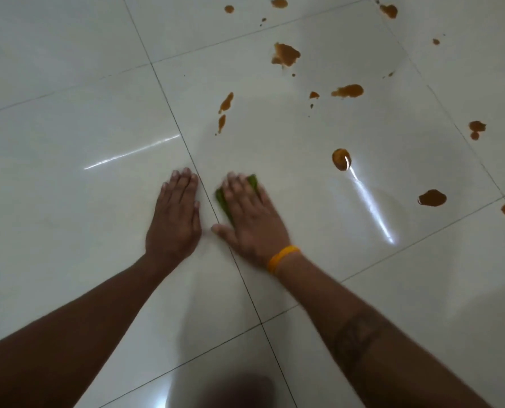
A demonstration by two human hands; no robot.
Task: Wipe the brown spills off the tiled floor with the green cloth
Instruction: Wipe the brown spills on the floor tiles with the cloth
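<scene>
Pressing flat right hand (249, 219) hiding most of green cloth (252, 181), left hand (176, 213) fingers straight

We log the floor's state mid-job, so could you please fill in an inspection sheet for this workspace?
Surface: glossy pale tiled floor with dark grout lines and light glare.
Job's things: green cloth flat on the floor under the right hand; brown spills scattered ahead and to the right, none touching the cloth; the nearest is a round spill.
Clutter: nothing seen.
Grippers: left hand flat on the floor, fingers straight, beside the cloth; right hand presses the cloth with straight fingers and wears an orange wristband.
Cables: nothing seen.
Surroundings: only floor in view; a blurred dark shape at the bottom edge, unidentifiable.
</scene>
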